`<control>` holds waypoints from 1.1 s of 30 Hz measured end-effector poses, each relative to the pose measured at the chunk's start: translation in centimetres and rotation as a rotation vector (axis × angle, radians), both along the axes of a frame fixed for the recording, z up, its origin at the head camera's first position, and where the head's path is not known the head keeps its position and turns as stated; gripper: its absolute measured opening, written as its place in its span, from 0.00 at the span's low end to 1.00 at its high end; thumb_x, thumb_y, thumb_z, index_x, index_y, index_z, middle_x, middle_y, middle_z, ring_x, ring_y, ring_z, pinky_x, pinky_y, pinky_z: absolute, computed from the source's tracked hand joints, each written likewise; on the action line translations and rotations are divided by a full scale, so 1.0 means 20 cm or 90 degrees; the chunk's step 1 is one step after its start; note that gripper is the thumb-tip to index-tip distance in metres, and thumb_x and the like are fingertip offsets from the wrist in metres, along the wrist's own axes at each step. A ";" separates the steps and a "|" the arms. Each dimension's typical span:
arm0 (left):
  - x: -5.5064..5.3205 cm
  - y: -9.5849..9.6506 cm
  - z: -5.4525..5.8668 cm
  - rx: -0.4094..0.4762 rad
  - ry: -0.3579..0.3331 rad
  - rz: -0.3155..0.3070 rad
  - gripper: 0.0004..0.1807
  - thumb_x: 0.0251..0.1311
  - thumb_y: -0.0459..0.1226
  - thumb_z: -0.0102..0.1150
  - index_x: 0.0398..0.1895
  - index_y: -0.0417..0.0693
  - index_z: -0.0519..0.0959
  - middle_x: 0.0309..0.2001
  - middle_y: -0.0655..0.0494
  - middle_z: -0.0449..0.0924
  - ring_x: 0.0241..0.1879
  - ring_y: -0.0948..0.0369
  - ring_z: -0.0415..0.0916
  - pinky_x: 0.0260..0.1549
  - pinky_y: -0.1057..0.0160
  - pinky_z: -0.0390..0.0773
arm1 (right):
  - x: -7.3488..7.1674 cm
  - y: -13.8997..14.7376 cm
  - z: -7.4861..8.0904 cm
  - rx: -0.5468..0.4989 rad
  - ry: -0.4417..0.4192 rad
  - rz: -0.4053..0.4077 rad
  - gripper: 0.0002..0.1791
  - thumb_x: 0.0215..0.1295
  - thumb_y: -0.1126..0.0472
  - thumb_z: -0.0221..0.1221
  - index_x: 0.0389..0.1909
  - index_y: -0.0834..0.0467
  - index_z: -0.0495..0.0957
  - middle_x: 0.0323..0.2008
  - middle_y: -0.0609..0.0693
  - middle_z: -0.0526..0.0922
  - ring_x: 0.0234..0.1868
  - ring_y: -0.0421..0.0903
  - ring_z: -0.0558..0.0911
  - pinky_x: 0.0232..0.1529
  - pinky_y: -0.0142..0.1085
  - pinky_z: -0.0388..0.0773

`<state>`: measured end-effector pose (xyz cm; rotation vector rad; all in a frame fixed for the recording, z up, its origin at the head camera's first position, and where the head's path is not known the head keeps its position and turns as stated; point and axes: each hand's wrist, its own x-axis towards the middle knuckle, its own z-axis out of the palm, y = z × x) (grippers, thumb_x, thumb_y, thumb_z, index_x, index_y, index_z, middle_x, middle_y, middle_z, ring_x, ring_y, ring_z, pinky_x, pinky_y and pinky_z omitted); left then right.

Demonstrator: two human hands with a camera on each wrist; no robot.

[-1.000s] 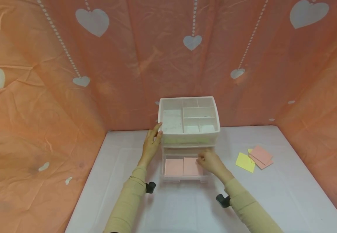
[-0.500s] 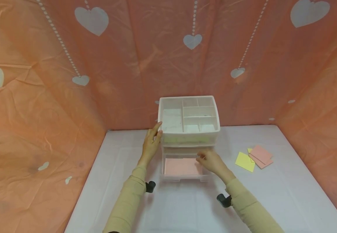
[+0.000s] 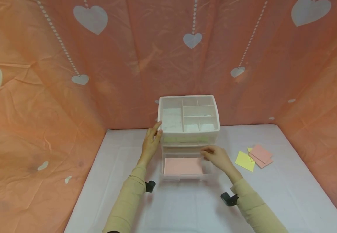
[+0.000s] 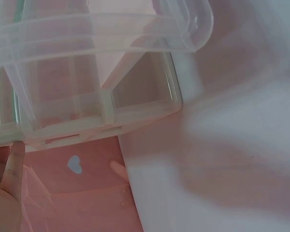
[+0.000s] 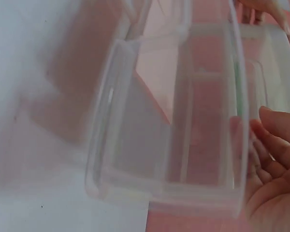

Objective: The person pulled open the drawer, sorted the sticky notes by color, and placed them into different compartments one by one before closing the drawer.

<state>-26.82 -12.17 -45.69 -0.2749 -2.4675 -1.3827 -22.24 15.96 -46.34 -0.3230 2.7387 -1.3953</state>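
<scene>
On the table, the nearest container is the clear lower drawer of a white storage box; it is pulled out to the near side. In it lies pink paper, flat, covering the left and middle part; how many sheets, I cannot tell. Above the right far corner of this drawer is the right hand, with its fingers loosely bent and nothing seen between them. To the right, well apart from the box, lie loose yellow paper and overlapping pink sheets. Farther, the upper drawer is pushed in, and something greenish shows through its front. The left hand touches the left side of the box with its fingers extended, gripping nothing. The top tray is divided into compartments. Behind stands an orange-pink backdrop with hearts.

One second ago, the pink paper showed two pieces with a seam, and the right hand covered its right end. Now it looks like one surface, and this hand has moved to the right. The left hand has stayed in its place.
</scene>
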 end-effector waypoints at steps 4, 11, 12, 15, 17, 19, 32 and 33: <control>0.00 0.00 0.00 0.000 0.002 0.001 0.23 0.69 0.50 0.43 0.66 0.73 0.61 0.42 0.49 0.69 0.50 0.52 0.72 0.42 0.50 0.74 | -0.01 0.06 0.01 -0.066 -0.005 -0.032 0.13 0.64 0.61 0.57 0.44 0.66 0.79 0.36 0.64 0.84 0.29 0.41 0.83 0.33 0.34 0.81; 0.00 0.00 0.00 -0.004 0.003 0.000 0.23 0.69 0.52 0.42 0.66 0.73 0.61 0.42 0.50 0.69 0.50 0.53 0.71 0.41 0.51 0.74 | 0.00 0.18 0.05 -0.105 -0.003 -0.070 0.17 0.65 0.57 0.56 0.49 0.65 0.77 0.40 0.63 0.83 0.30 0.34 0.80 0.35 0.33 0.80; 0.00 0.00 0.00 -0.003 0.002 0.000 0.23 0.69 0.52 0.42 0.66 0.73 0.61 0.42 0.50 0.69 0.50 0.53 0.71 0.41 0.51 0.74 | 0.00 0.21 0.05 -0.105 -0.004 -0.075 0.18 0.65 0.56 0.56 0.50 0.65 0.77 0.41 0.63 0.83 0.31 0.33 0.79 0.35 0.32 0.80; 0.00 0.00 0.01 -0.001 -0.003 0.000 0.23 0.69 0.51 0.42 0.66 0.73 0.61 0.43 0.50 0.69 0.50 0.53 0.71 0.41 0.50 0.74 | 0.00 0.28 0.06 -0.111 -0.011 -0.092 0.22 0.65 0.52 0.56 0.53 0.64 0.75 0.43 0.61 0.83 0.33 0.31 0.79 0.38 0.32 0.80; 0.00 0.00 0.01 -0.002 -0.005 0.001 0.23 0.69 0.51 0.41 0.67 0.73 0.61 0.43 0.49 0.69 0.50 0.53 0.72 0.41 0.51 0.74 | 0.00 0.34 0.06 -0.121 -0.013 -0.102 0.23 0.65 0.51 0.56 0.54 0.64 0.74 0.40 0.52 0.84 0.34 0.30 0.79 0.38 0.30 0.79; 0.00 0.00 0.00 -0.003 -0.007 0.000 0.23 0.69 0.52 0.41 0.67 0.73 0.60 0.43 0.49 0.69 0.49 0.53 0.72 0.40 0.52 0.74 | 0.00 0.40 0.06 -0.134 -0.015 -0.108 0.24 0.65 0.50 0.56 0.54 0.63 0.74 0.38 0.42 0.83 0.35 0.30 0.79 0.39 0.28 0.78; 0.01 0.01 0.00 0.004 0.001 0.000 0.23 0.69 0.51 0.41 0.67 0.72 0.61 0.45 0.49 0.68 0.48 0.54 0.72 0.40 0.52 0.74 | -0.05 0.86 -0.09 -0.171 -0.019 -0.204 0.26 0.64 0.47 0.57 0.56 0.61 0.73 0.35 0.31 0.80 0.35 0.27 0.76 0.36 0.23 0.74; 0.01 0.01 0.00 0.004 0.002 0.000 0.23 0.69 0.51 0.41 0.66 0.73 0.61 0.46 0.49 0.69 0.49 0.54 0.72 0.41 0.52 0.74 | -0.06 0.88 -0.11 -0.155 -0.016 -0.217 0.26 0.64 0.48 0.56 0.56 0.62 0.72 0.35 0.33 0.80 0.34 0.26 0.76 0.36 0.24 0.75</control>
